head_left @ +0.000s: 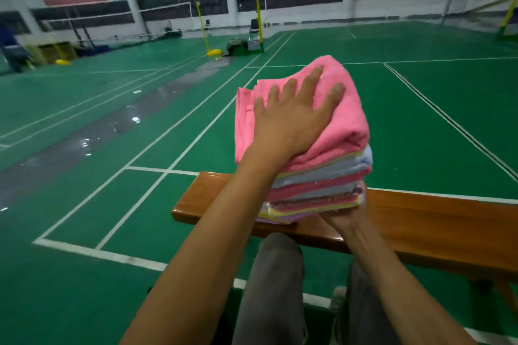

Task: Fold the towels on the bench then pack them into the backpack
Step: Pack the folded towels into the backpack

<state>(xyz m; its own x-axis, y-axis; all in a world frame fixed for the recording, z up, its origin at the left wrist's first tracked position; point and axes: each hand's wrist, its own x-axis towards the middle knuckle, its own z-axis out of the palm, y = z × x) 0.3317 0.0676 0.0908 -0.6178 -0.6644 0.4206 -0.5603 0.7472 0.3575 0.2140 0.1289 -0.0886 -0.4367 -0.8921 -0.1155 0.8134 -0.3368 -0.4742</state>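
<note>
The stack of folded towels [316, 176] sits sandwiched between the person's two hands, at or just above the near edge of the bench [420, 218]; whether it rests on the wood or is lifted clear I cannot tell. The left hand [294, 117] lies flat on top of the stack, fingers straight and spread, pressing the pink towel [347, 120] down. The right hand [346, 218] is directly beneath the stack, at its near lower corner, but its fingers are hidden under the cloth, so its grip cannot be judged. The stack's long side runs away from the person, tilting back. No backpack is in sight, so the carry depends on the stack staying clamped top and bottom; the loose layers look ready to slide sideways.
</note>
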